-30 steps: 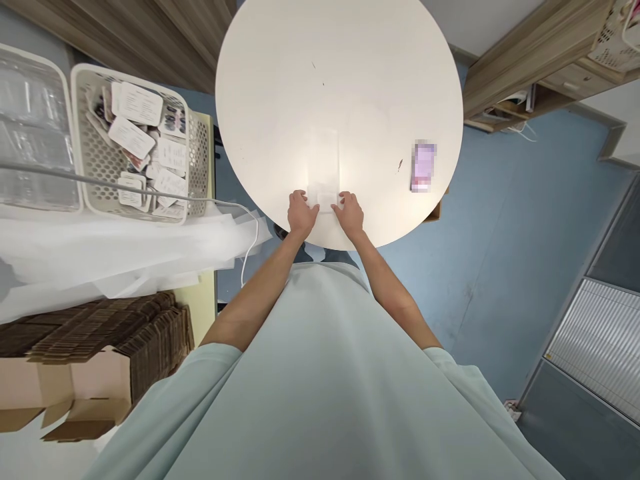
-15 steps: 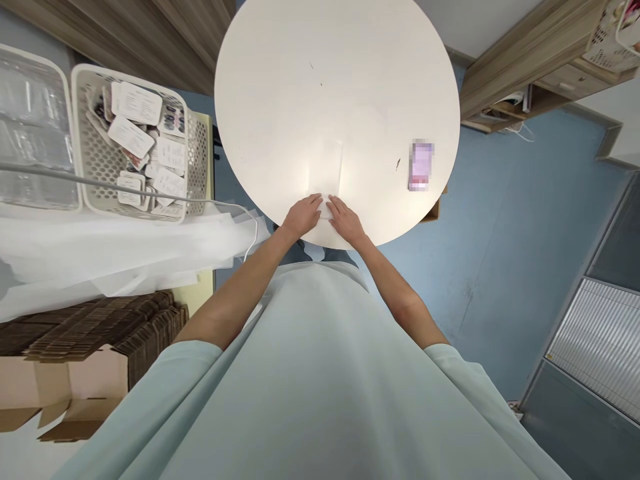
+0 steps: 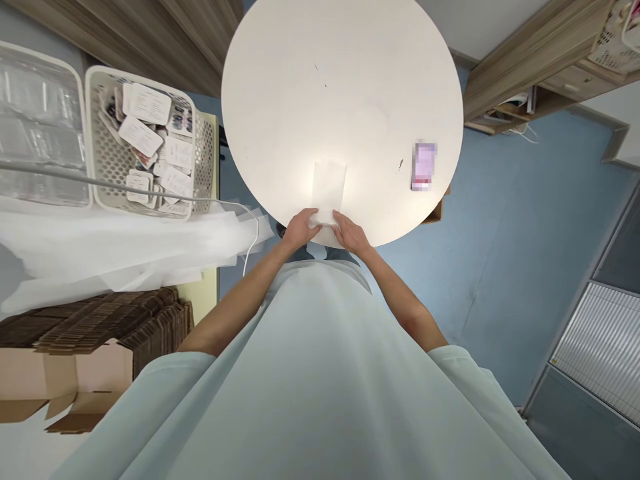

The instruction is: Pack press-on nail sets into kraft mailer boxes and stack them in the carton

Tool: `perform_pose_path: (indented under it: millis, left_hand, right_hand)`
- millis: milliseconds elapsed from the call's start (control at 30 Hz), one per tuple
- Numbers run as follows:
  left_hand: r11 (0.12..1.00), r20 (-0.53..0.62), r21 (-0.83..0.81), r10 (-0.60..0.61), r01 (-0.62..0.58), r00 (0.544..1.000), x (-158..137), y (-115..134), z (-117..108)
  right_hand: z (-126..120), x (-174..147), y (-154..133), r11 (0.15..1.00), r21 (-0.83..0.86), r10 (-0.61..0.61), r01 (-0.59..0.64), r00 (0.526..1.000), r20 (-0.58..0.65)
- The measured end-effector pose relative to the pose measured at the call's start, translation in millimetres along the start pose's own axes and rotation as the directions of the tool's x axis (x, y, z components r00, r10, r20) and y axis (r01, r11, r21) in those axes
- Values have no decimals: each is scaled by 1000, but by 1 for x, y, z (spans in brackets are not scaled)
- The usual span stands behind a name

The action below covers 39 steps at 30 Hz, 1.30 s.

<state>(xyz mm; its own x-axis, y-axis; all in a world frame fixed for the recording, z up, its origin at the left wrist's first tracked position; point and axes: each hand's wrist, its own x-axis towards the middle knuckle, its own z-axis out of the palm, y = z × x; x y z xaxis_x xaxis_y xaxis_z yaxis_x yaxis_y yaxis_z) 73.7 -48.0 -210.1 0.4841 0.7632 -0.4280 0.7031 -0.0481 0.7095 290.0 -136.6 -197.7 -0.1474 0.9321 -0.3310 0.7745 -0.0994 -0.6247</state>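
White sheet [image 3: 329, 185] is held by half-curled left hand [image 3: 302, 229] and right hand [image 3: 351, 235]; basket [image 3: 204, 155] holds cards [image 3: 141, 136]

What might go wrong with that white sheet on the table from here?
1. The white sheet has its near end close to the edge of the round table, so that end might slip over.
2. The left hand and right hand are both at the near end; with no hand on the far end, the sheet could skew.
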Motion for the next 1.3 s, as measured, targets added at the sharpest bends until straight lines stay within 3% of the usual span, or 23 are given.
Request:
perform_pose_path:
  millis: [267,567,633,733,867,1033,1300]
  left_hand:
    - [950,-63,16,-309,311,949,31,16,-7]
    - [909,-46,72,-408,410,912,48,32,-4]
    - [907,-100,66,-410,417,907,48,36,-2]
    - [954,-196,107,-258,282,946,47,39,2]
    - [981,-55,192,35,-24,998,50,35,3]
    - [965,95,229,104,-124,990,37,29,-2]
    - [949,205,242,153,-201,967,-22,16,2]
  right_hand:
    - [-6,39,-11,949,32,314,-313,946,-84]
    - [-4,69,3,910,145,408,-389,903,-134]
    - [-5,71,0,900,145,429,-411,893,-133]
    - [-9,72,-6,926,76,377,-369,908,-183]
    - [-14,71,-11,983,-60,166,-176,976,-140]
    - [-9,52,-8,986,-155,57,-56,998,5]
    - [17,-6,-8,982,-189,-9,26,996,91]
